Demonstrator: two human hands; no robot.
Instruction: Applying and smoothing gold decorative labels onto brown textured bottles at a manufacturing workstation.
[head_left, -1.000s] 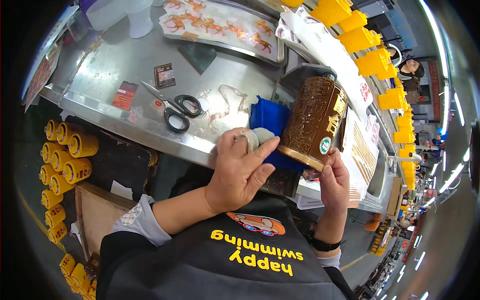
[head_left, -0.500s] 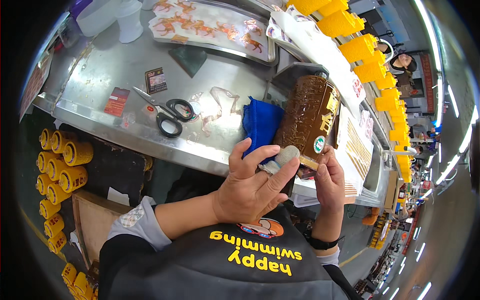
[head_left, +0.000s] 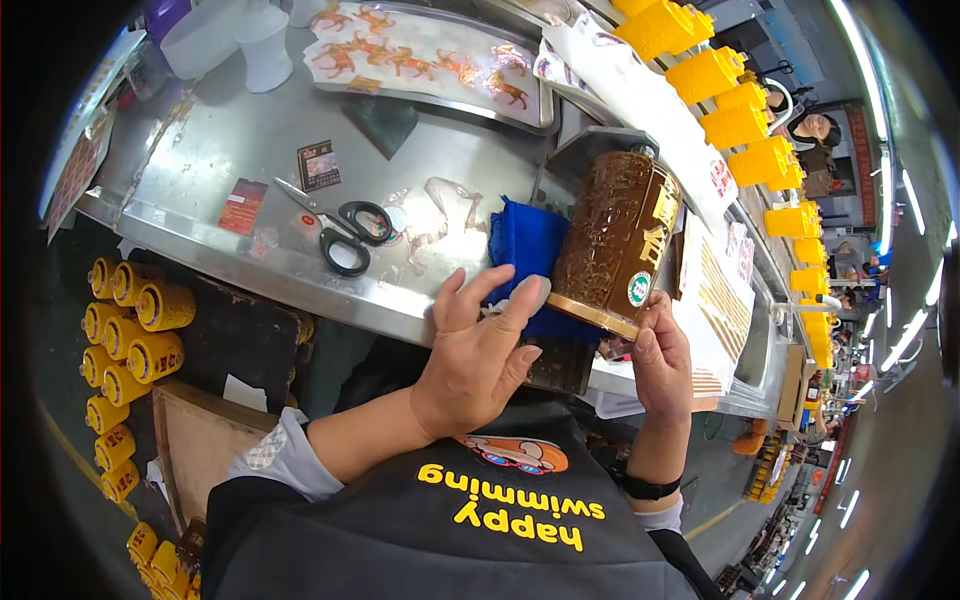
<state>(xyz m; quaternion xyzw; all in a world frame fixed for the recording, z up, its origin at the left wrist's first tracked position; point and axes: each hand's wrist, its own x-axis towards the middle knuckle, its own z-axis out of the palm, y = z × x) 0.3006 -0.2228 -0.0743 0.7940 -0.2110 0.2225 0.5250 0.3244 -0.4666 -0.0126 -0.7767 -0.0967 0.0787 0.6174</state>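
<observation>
A glossy dark-brown cylinder (head_left: 612, 235) with raised relief, gold characters and a round green-and-white mark lies on its side in a dark stand (head_left: 600, 145). Along its near end runs a gold band (head_left: 590, 314). My right hand (head_left: 664, 355) pinches the band's right end between thumb and fingers. At the band's left end is my left hand (head_left: 475, 355), with a greyish-white cloth wad (head_left: 544, 290) at its index fingertip, partly hidden behind the fingers. A blue cloth (head_left: 525, 240) lies against the cylinder's left side, just beyond my left hand.
Black-handled scissors (head_left: 345, 235), a red card (head_left: 242, 207) and a crumpled clear film (head_left: 440, 215) lie on the metal table (head_left: 210, 140). Behind stands a tray (head_left: 430, 90) of orange figure decals. Striped gold sheets (head_left: 715, 310) lie right; yellow containers (head_left: 735, 125) line the far right.
My left hand has slid left with the cloth wad, baring the gold band along the cylinder's near end. My right hand keeps its pinch. The view has shifted slightly.
</observation>
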